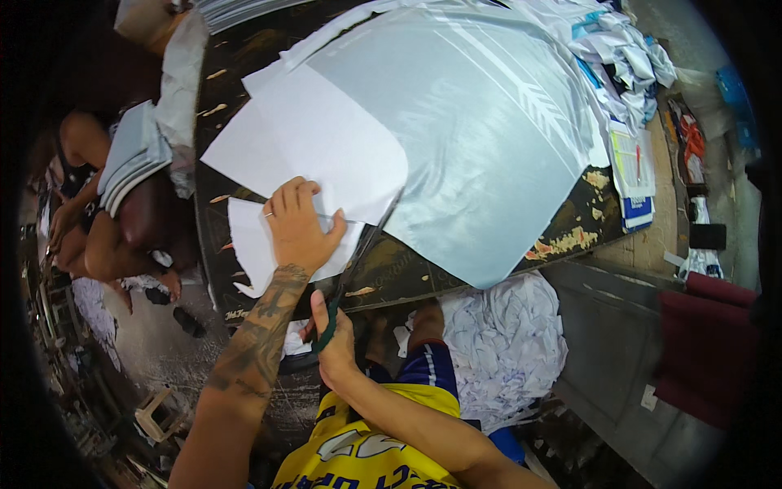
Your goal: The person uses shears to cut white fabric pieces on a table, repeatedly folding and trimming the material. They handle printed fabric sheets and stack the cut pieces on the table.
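My left hand (298, 224) lies with its fingers spread on a white sheet of fabric or paper (326, 138), pressing it to the dark table. Under and below that hand is a partly separated white strip (251, 236) with a torn-looking lower corner. My right hand (335, 341) grips large scissors (327, 329) by their dark green handle at the table's near edge. Their long blades point away from me and up to the right, along the white sheet's edge. Shiny light grey fabric (481, 155) with white stripes spreads beside and beneath the white sheet.
The worn dark table (399, 273) has chipped patches. Crumpled white and blue fabric (623, 53) and a paper pad (631, 167) lie at its right. Below sits a heap of white scraps (513, 350). At left another person (98, 220) sits near folded grey pieces (134, 155).
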A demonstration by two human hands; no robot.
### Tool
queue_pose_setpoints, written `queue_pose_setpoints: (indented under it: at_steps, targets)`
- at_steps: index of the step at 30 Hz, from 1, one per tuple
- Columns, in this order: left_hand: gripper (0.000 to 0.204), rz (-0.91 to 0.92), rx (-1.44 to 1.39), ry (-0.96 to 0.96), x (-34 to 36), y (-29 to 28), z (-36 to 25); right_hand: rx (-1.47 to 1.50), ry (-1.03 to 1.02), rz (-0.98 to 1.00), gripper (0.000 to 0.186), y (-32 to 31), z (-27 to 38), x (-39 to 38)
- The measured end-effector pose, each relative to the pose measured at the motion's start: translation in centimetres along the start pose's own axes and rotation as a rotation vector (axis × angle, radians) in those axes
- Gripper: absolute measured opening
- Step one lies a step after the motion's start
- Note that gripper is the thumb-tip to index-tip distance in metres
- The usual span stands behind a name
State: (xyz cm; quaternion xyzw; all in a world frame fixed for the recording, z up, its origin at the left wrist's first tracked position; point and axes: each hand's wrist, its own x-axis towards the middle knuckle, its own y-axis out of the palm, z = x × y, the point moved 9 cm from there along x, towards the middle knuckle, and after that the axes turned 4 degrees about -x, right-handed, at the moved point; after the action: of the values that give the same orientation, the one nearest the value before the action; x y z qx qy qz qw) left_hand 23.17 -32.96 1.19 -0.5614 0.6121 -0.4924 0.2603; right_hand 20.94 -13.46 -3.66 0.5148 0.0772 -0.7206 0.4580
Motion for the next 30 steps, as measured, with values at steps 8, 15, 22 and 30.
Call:
queue_pose_setpoints:
  at_steps: [8, 15, 22, 30]
  targets:
    - [0.055, -0.019, 0.012, 0.018, -0.2, 0.2, -0.2, -0.344, 0.111, -0.021, 0.054, -6.9, 4.1, -1.1]
    - [0.056, 0.015, -0.004, 0.005, 0.3, 0.0, -0.4, -0.606, 0.183, -0.016, 0.056, -11.5, 9.3, -0.8]
    - [0.058, 0.035, -0.022, -0.036, 0.5, -0.2, -0.4, -0.925, 0.243, 0.112, 0.057, -14.4, 17.3, 0.4]
    - [0.059, 0.082, 0.01, -0.072, 0.6, -0.1, -0.3, -1.302, 0.236, 0.279, 0.073, -14.9, 27.2, 5.3]
